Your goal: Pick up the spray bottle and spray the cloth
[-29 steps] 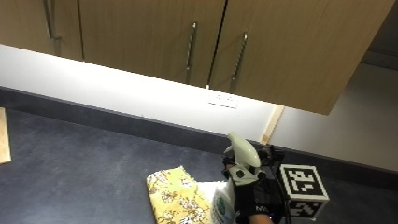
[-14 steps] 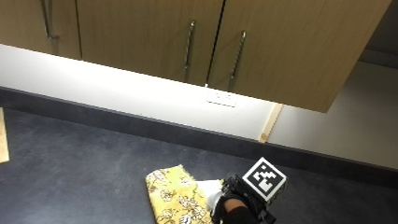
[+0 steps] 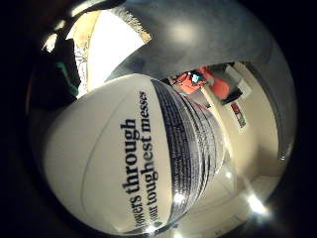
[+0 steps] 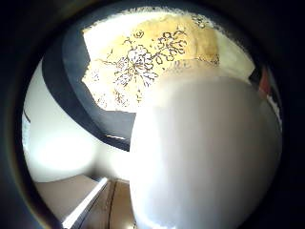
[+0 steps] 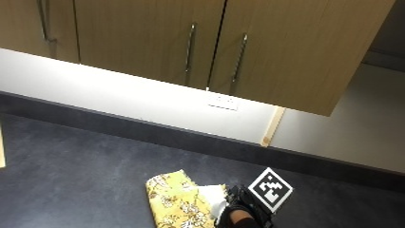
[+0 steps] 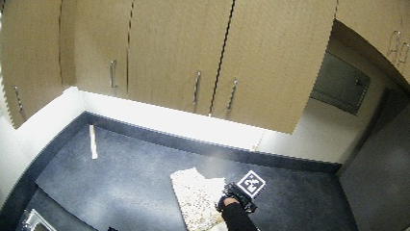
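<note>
Beside the cloth (image 5: 176, 204), near the counter's (image 5: 76, 171) front edge, the spray bottle (image 5: 214, 198) is up off the surface in the gloved right hand (image 5: 244, 213), seemingly gripped, though its fingers are hidden. Pick-up looks done; spraying remains. Wall cabinets (image 5: 190, 42) hang well above; nothing blocks the cloth.

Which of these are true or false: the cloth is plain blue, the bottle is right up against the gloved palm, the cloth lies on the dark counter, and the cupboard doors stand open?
1. The cloth is plain blue. False: it is yellow with a floral print.
2. The spray bottle is close against the right hand. True.
3. The cloth lies on the dark counter. True.
4. The cupboard doors stand open. False: they are closed.
</note>
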